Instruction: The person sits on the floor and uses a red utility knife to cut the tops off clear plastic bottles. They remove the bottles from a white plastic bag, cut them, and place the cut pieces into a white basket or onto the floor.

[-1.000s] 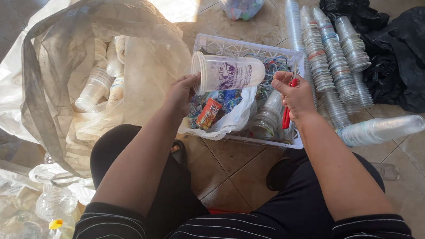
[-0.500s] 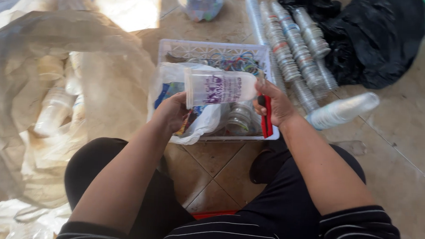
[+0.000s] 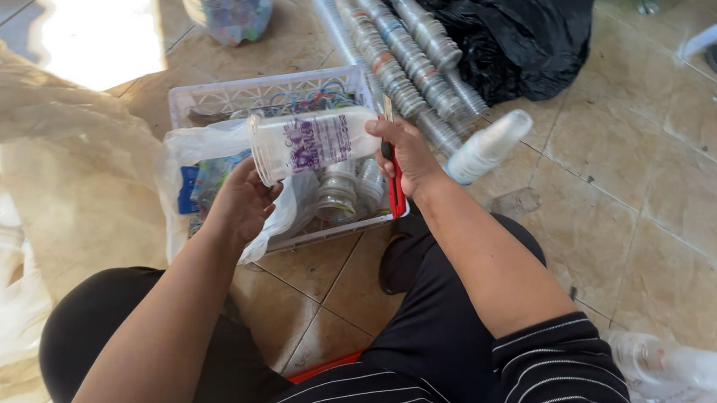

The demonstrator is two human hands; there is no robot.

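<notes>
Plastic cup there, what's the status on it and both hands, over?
Left hand grips plastic cup at its rim end. Right hand steadies the base, holding a red cutter. Cup sideways above white basket. Nothing blocking.

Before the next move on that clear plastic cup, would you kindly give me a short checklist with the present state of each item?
1. Left hand supports the clear plastic cup at its wide rim: ok.
2. Right hand steadies the cup's narrow end: ok.
3. Red-handled cutter held in the right hand, clear of the left fingers: ok.
4. Blade out or retracted: cannot tell.
5. White basket sits under the cup: ok.
6. Cup empty inside: cannot tell.
</notes>
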